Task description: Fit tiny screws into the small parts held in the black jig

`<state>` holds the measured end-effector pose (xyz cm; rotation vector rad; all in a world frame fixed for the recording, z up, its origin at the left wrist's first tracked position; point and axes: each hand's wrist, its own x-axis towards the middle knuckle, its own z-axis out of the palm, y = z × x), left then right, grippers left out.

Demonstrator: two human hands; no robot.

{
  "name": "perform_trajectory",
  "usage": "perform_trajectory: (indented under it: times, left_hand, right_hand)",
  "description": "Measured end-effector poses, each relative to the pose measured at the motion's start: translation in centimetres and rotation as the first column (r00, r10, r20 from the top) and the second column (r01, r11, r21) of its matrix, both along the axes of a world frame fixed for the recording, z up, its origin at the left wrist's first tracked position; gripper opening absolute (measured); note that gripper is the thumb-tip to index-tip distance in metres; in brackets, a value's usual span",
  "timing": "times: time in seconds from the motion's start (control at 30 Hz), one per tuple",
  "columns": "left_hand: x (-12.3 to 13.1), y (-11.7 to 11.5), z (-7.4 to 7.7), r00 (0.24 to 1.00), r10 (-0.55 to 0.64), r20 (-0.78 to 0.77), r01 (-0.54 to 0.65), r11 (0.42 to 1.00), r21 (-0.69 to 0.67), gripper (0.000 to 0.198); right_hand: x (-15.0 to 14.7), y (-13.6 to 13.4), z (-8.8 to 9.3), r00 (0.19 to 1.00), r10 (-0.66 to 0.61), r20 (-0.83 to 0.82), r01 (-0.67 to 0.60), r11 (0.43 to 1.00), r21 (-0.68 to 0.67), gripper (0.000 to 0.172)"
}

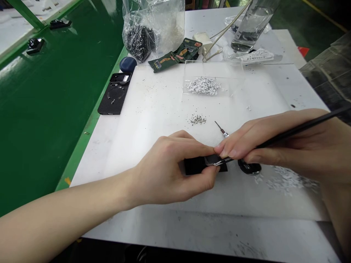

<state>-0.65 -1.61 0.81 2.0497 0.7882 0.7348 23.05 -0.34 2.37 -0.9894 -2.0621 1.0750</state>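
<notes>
My left hand (175, 168) is closed around a small black rectangular part (194, 165), pinching it between thumb and fingers above the white mat. My right hand (274, 142) grips a slim black-handled tool (301, 128) like a pen. Its silvery tip meets the part between my left thumb and forefinger; whether it is a brush or tweezers I cannot tell. Just beyond my right fingertips lies a thin screwdriver (221, 130), partly hidden by the hand. A glossy black rounded object (249, 168) sits beneath my right hand.
Small white pieces fill part of a clear tray (186, 89), with more white pieces (287, 180) at right. Tiny metallic bits (197, 119) lie mid-mat. Around the back stand a phone (113, 96), plastic bags (153, 29), green packets (178, 54) and a bottle of clear liquid (248, 33).
</notes>
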Motion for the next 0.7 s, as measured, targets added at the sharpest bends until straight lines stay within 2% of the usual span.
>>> perform_trajectory:
  times: [0.17, 0.4, 0.7]
  left_hand:
    - [0.16, -0.04, 0.0, 1.0, -0.001, 0.002, 0.001, 1.0, -0.001, 0.011]
    - [0.14, 0.03, 0.09, 1.0, 0.009, -0.007, -0.009, 1.0, 0.012, 0.009]
    - [0.3, 0.1, -0.04, 1.0, 0.012, 0.012, -0.012, 1.0, 0.029, 0.009]
  right_hand:
    - [-0.05, -0.38, 0.04, 1.0, 0.013, 0.013, -0.014, 0.998, 0.058, 0.02]
    - [-0.2, -0.57, 0.37, 1.0, 0.007, 0.006, -0.007, 0.998, 0.057, 0.017]
    - [-0.17, -0.29, -0.14, 0.996, 0.039, -0.085, -0.041, 0.999, -0.024, 0.021]
